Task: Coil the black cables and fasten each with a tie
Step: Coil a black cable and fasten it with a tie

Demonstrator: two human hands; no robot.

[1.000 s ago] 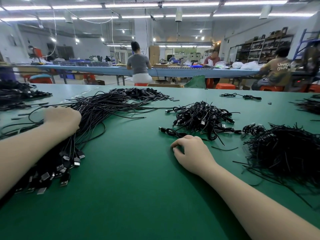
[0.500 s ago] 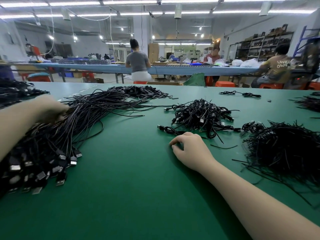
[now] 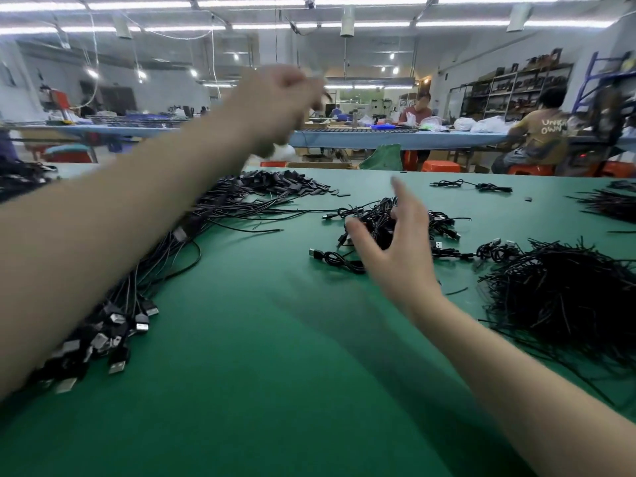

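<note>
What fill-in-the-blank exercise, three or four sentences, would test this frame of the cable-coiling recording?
1. The left hand is raised above the table, its fingers ____ into a blurred fist.
2. The right hand hovers with its fingers ____.
3. The loose cables with USB plugs lie on the ____ side of the table.
4. The table's surface is ____ in colour.

Missing words: curled; spread; left; green

Left hand (image 3: 282,105): raised high on an outstretched forearm, fingers curled into a loose fist, heavily motion-blurred; whether it grips anything cannot be told. Right hand (image 3: 395,249): lifted, fingers spread and straight, thumb apart, palm turned left. Both forearms are bare.
</note>
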